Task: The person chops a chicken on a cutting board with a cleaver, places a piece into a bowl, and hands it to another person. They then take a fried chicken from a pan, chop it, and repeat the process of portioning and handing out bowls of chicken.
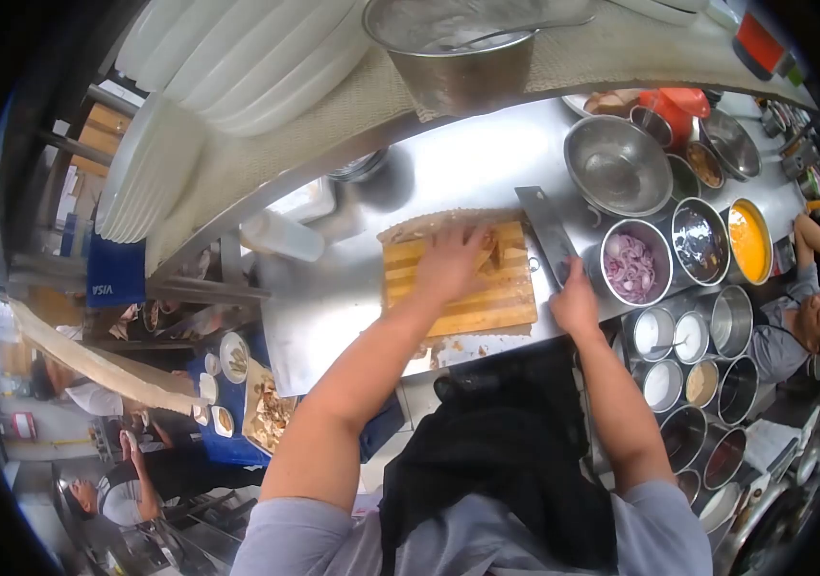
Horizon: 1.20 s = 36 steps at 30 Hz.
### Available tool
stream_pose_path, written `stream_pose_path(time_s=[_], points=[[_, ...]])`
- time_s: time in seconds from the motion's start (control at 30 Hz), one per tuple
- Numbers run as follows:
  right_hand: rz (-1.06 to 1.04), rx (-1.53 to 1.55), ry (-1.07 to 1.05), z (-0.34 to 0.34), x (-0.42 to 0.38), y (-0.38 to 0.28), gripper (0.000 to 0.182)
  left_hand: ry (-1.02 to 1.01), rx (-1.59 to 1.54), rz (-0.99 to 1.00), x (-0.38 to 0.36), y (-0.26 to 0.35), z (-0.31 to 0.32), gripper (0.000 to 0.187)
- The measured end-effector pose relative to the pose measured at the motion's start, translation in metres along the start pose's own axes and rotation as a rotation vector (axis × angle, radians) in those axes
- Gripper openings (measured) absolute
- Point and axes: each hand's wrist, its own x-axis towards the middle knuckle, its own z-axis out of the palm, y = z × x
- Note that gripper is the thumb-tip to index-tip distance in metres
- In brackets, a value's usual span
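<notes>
A wooden cutting board (410,305) lies on the steel counter in front of me, with a brown, crumb-strewn edge behind it. My left hand (452,261) rests on the board with its fingers stretched forward and apart. Some brown food (491,254) shows beside and partly under these fingers; its kind cannot be made out. My right hand (575,300) is closed around the handle of a cleaver (546,228). The wide blade points away from me, just off the board's right edge.
Right of the cleaver stand a steel bowl (618,165), a pot of sliced red onion (632,266) and a pot of yellow liquid (748,240). Stacked plates (155,173) and a metal pot (463,72) sit on the shelf above. Other people (798,326) are at both sides.
</notes>
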Motion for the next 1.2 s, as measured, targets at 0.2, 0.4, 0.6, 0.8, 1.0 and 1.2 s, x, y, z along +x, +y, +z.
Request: stream_pose_path(time_s=[0.2,0.4,0.6,0.8,1.0,1.2], points=[[-0.038,0.239,-0.037,-0.035,-0.041,-0.022,0.051,0.077,-0.129,0.121,-0.017,-0.047,0.022,0.111],[0.038,0.260,-0.381,-0.040,-0.039,-0.041,0.035,0.284,-0.337,0.142,0.005,-0.064,0.066,0.086],[0.035,0.292,-0.438,-0.053,-0.038,-0.057,0.035,0.133,-1.058,-0.290,0.005,-0.057,0.018,0.060],[-0.280,0.135,-0.352,-0.056,-0.038,-0.035,0.033,-0.274,-1.594,-0.757,-0.019,-0.078,0.017,0.071],[-0.226,0.191,-0.364,-0.063,-0.071,-0.047,0.029,0.004,-1.275,-0.651,-0.055,-0.088,0.036,0.077],[-0.268,0.137,-0.388,-0.046,-0.063,-0.058,0.030,0.458,-0.758,-0.563,-0.061,-0.072,0.068,0.075]])
